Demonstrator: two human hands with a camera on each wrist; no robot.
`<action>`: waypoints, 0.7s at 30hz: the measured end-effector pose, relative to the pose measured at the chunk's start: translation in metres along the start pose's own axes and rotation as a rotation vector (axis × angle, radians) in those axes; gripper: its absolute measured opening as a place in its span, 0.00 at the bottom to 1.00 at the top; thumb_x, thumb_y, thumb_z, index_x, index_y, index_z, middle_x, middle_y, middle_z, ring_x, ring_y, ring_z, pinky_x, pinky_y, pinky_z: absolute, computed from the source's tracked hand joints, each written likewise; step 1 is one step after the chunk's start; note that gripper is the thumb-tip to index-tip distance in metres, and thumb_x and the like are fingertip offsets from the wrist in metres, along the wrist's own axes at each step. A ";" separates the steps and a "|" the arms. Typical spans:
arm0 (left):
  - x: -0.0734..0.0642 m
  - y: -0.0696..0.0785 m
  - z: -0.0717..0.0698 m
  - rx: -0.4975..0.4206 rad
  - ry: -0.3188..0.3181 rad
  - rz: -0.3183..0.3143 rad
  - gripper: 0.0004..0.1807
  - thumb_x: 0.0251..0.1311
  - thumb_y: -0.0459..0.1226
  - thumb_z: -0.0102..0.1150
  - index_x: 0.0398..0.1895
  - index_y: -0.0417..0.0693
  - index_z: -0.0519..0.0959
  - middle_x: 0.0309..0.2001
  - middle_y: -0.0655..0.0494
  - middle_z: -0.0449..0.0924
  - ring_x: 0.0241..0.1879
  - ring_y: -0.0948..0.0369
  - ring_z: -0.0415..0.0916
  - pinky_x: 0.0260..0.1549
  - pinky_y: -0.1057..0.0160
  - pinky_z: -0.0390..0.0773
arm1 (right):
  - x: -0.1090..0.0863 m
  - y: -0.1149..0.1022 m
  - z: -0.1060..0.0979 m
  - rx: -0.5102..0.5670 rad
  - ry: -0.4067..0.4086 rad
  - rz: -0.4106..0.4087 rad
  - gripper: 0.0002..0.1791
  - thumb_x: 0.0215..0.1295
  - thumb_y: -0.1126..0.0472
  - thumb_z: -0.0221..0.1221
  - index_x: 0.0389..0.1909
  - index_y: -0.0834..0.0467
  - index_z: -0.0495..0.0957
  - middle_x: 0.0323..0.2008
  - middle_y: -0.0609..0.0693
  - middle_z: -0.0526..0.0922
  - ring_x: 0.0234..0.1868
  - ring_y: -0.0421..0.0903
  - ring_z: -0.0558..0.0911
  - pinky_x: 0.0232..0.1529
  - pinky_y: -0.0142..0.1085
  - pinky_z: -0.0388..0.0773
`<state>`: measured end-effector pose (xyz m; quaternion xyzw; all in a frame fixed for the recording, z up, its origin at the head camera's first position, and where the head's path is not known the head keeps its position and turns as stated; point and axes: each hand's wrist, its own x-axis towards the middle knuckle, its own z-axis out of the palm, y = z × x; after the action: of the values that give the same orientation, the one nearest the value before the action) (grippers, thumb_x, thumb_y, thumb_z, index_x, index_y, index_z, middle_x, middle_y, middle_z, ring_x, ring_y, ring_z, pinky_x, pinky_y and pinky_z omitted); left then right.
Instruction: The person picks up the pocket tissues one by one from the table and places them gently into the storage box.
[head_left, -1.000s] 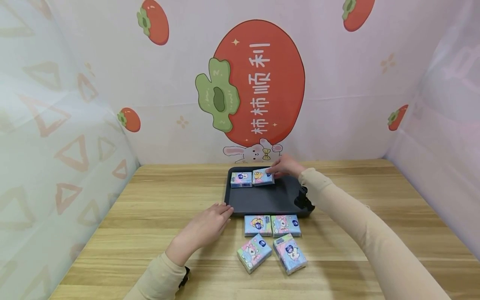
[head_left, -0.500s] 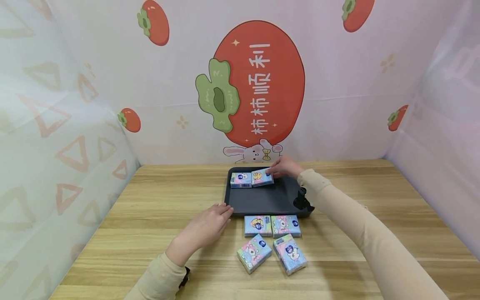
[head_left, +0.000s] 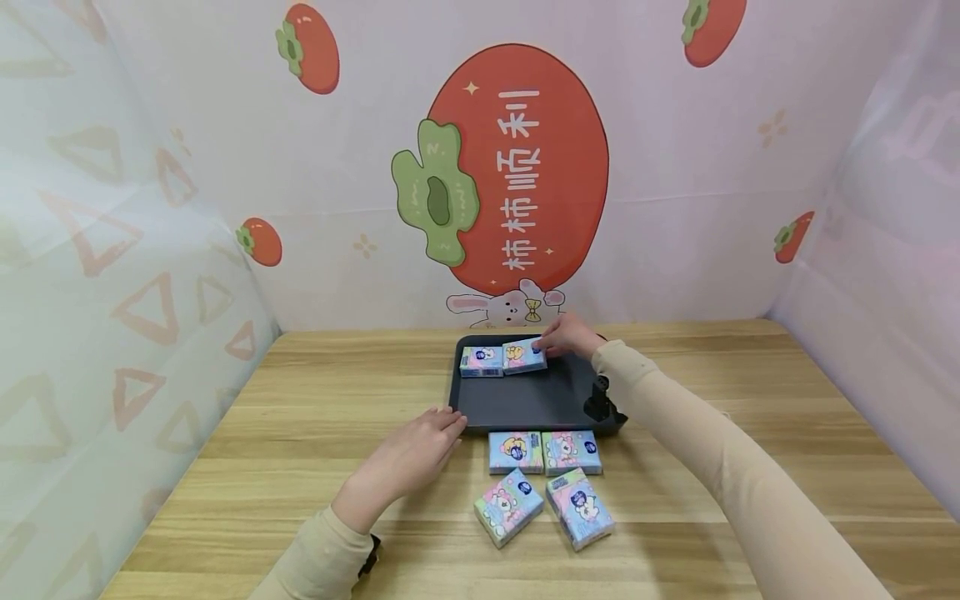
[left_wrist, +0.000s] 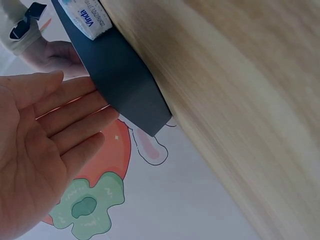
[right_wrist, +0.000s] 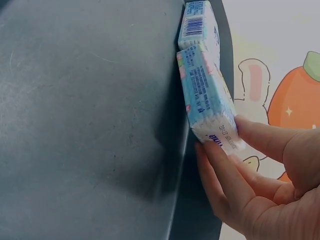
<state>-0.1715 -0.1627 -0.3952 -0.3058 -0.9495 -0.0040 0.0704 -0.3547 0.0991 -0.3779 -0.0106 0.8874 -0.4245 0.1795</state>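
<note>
My right hand (head_left: 568, 335) pinches the right end of a tissue pack (head_left: 521, 355) at the back of the dark tray (head_left: 517, 404). The right wrist view shows the thumb and fingertips on the white end of that tissue pack (right_wrist: 205, 90). Its other end meets a second tissue pack (right_wrist: 197, 25), which lies along the tray's back wall. The held pack sits slightly askew to its neighbour. My left hand (head_left: 408, 454) touches the tray's front left corner; in the left wrist view its fingers (left_wrist: 75, 112) are straight along the tray wall, holding nothing.
In front of the tray, two tissue packs, a left one (head_left: 515, 452) and a right one (head_left: 572, 452), lie side by side. Nearer still are two angled packs, one left (head_left: 508, 507) and one right (head_left: 580, 508). A printed cloth wall (head_left: 337, 167) borders the wooden table (head_left: 337, 367) behind.
My right hand has shifted the held tissue pack slightly left, closing the small gap to its neighbour. My left hand stays at the tray corner.
</note>
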 end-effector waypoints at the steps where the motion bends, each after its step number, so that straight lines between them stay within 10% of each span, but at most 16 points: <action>1: 0.000 0.000 0.000 0.000 0.002 0.002 0.18 0.68 0.38 0.50 0.55 0.37 0.77 0.55 0.44 0.78 0.58 0.50 0.74 0.62 0.53 0.71 | 0.000 0.000 0.000 0.005 0.002 0.001 0.19 0.59 0.58 0.65 0.48 0.65 0.81 0.47 0.59 0.83 0.46 0.52 0.83 0.55 0.41 0.80; 21: 0.000 0.000 0.000 -0.022 -0.003 -0.008 0.18 0.68 0.37 0.50 0.56 0.36 0.77 0.56 0.44 0.78 0.59 0.50 0.73 0.64 0.52 0.70 | 0.002 0.004 -0.001 0.022 -0.028 0.048 0.16 0.58 0.57 0.65 0.43 0.64 0.83 0.46 0.57 0.83 0.45 0.51 0.81 0.53 0.41 0.81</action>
<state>-0.1716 -0.1624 -0.3954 -0.3026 -0.9508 -0.0143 0.0656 -0.3563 0.1022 -0.3815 0.0069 0.8801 -0.4295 0.2021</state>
